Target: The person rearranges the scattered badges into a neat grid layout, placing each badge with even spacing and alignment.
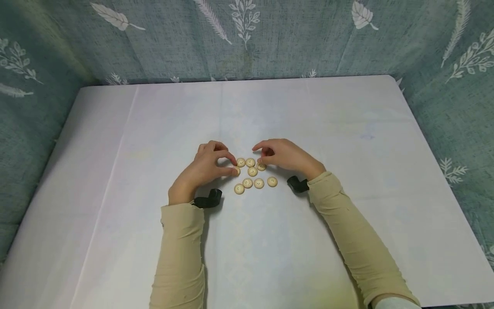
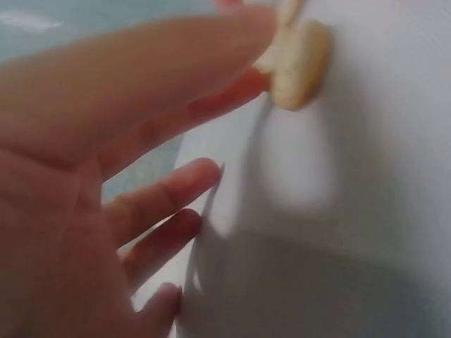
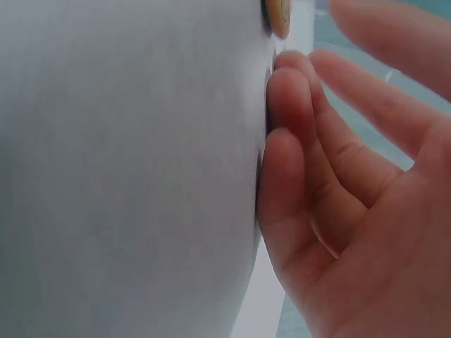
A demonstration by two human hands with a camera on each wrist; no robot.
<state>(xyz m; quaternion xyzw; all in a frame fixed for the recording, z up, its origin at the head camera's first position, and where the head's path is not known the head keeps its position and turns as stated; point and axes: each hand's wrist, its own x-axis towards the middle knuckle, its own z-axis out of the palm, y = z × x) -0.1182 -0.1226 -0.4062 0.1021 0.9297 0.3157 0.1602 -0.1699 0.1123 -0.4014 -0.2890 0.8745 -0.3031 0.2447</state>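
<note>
Several round cream discs with dark marks, like Chinese chess pieces, lie close together on the white table. My left hand [image 1: 208,166] is at their left side, its thumb and index finger pinching a disc [image 1: 238,171] at the group's left edge. In the left wrist view, another disc [image 2: 304,67] shows beside those fingertips. My right hand [image 1: 287,155] is over the right side of the group, thumb by a partly covered disc [image 1: 261,167]. Its index finger reaches out apart from the thumb, and the other fingers [image 3: 285,172] rest bent on the table.
Nearer the person, a loose row holds a left disc [image 1: 239,189] and a right disc [image 1: 272,182]. A black wrist device [image 1: 208,199] is on the left wrist, another black device [image 1: 297,184] on the right. A green leaf-patterned curtain [image 1: 285,43] stands behind the white table [image 1: 115,240].
</note>
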